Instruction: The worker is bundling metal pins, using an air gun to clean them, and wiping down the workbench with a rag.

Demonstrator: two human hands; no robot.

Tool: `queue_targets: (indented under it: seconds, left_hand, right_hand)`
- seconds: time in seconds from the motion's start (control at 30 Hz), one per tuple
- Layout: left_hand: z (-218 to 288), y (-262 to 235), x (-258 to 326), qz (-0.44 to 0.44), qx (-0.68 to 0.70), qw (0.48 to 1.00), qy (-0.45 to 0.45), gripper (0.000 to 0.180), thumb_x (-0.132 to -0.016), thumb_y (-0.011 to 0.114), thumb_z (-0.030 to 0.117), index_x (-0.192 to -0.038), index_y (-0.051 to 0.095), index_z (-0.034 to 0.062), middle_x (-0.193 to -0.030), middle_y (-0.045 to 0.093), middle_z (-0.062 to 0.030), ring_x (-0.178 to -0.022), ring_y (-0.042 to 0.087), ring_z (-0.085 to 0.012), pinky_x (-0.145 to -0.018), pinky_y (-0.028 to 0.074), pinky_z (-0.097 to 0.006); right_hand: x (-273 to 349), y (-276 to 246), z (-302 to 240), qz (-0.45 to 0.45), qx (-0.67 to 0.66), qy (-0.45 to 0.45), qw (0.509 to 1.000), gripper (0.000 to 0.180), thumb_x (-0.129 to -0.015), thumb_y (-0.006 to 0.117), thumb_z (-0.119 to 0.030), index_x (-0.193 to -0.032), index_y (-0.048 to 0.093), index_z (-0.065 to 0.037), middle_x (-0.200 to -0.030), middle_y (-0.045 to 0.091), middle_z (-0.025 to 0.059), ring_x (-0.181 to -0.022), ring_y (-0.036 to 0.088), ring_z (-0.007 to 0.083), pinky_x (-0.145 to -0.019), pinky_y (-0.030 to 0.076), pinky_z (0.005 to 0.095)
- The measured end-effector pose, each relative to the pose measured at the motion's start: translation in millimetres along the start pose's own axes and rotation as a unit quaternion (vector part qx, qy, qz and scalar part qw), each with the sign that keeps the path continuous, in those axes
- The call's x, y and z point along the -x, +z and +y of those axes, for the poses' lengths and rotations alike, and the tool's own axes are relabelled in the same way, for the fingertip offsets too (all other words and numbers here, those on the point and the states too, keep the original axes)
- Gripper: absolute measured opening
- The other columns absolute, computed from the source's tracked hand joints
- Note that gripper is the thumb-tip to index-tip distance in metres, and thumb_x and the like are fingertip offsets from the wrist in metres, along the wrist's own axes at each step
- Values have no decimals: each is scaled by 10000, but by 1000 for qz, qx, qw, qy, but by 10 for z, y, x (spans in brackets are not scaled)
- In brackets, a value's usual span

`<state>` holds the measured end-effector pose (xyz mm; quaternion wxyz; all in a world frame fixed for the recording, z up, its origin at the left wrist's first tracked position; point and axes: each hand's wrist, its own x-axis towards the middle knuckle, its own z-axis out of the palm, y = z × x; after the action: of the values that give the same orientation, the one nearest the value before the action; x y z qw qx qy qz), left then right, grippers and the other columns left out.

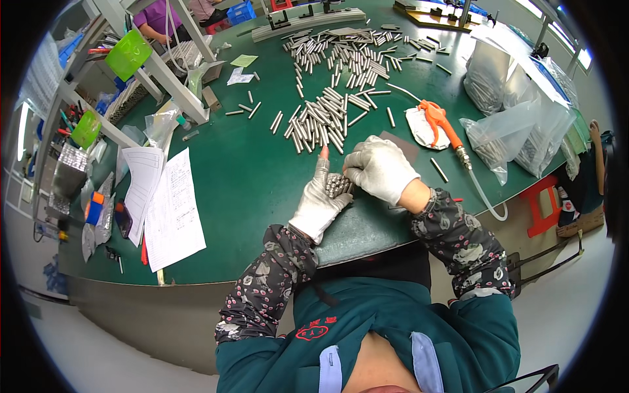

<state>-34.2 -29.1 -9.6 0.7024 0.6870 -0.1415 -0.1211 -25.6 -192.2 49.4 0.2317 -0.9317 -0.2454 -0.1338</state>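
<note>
My left hand, in a white glove with a red fingertip, lies palm up near the table's front edge and cradles a bundle of short metal rods. My right hand, also gloved in white, presses on the right end of that bundle with its fingers curled over it. Just beyond my hands a loose pile of the same metal rods lies on the green table. A wider scatter of rods spreads farther back.
An orange air gun with a clear hose lies right of the hands. Clear bags of rods stand at the right. Paper sheets lie at the left, near racks with green bins. Another person works at the far left.
</note>
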Motion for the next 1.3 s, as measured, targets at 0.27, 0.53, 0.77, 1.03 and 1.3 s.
queue_targets:
  seconds: [0.27, 0.53, 0.77, 1.03, 1.3]
  left_hand:
    - [17, -12, 9, 4, -32, 999, 3, 977, -709, 601, -144, -1442, 61, 212, -906, 581, -15, -810, 559, -82, -779, 459, -221]
    - [14, -13, -3, -10, 20, 1000, -9, 977, -706, 599, -149, -1441, 63, 208, -911, 583, -12, -827, 562, -84, -786, 460, -224]
    - [5, -20, -24, -4, -130, 990, 59, 778, -708, 618, -136, -1372, 288, 99, -996, 561, -18, -888, 545, -84, -820, 454, -224]
    - [-38, -3, 5, -15, 53, 998, -24, 538, -726, 601, -142, -1195, 421, 50, -1004, 535, -18, -899, 536, -89, -820, 457, -220]
    - [-59, -21, -19, -20, 14, 1000, -5, 547, -734, 598, -138, -1213, 412, 50, -1011, 535, -15, -913, 537, -95, -822, 457, -220]
  right_hand:
    - [-78, -5, -21, -48, 28, -25, 998, 105, -701, 611, -184, -736, 664, -101, -718, 592, 52, -789, 542, 251, -706, 438, 372]
    - [-97, 17, 10, -36, 31, -54, 997, 121, -723, 584, -194, -717, 659, -99, -712, 600, 70, -791, 554, 265, -690, 434, 388]
    - [-87, -18, 36, 8, 50, -60, 997, 135, -720, 584, -202, -726, 641, -80, -757, 616, 89, -827, 568, 271, -700, 437, 389]
    - [165, -274, 228, 11, 135, 86, 987, 553, -721, 638, -339, -1180, 508, -58, -1171, 512, 193, -1061, 499, 345, -900, 381, 418]
    - [232, -251, 316, -70, 115, 130, 982, 603, -701, 649, -322, -1253, 490, -138, -1164, 473, 228, -1070, 474, 358, -913, 370, 418]
